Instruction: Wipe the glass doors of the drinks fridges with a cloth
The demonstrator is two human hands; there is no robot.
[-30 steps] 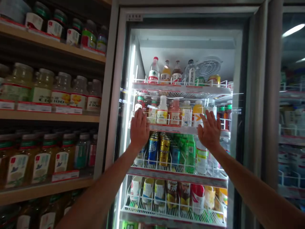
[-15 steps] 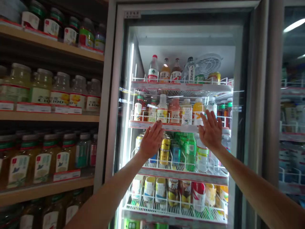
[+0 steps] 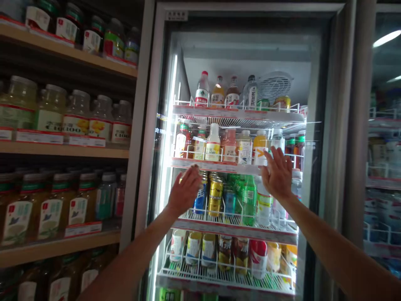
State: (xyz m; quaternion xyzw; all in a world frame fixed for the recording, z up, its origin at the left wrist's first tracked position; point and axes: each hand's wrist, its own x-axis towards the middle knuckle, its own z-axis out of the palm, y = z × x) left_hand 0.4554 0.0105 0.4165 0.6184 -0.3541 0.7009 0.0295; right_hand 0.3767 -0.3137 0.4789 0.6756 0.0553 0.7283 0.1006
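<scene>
I face a lit drinks fridge with a glass door. My right hand is open, fingers spread flat, at the level of the second shelf's red price rail by an orange juice bottle. My left hand is lower and to the left, fingers loosely bent and together, in front of the cans on the third shelf: a blue can and a gold can stand just right of it. Nothing shows in either hand. I cannot tell whether the hands touch the glass.
Wire shelves in the fridge hold bottles on top, green bottles in the middle and mixed cans below. Wooden shelves of jars and bottles stand to the left. A second fridge stands to the right.
My left hand slid right along the second shelf's level, then dropped down and back left to the can row, its fingers curling. My right hand has barely moved.
</scene>
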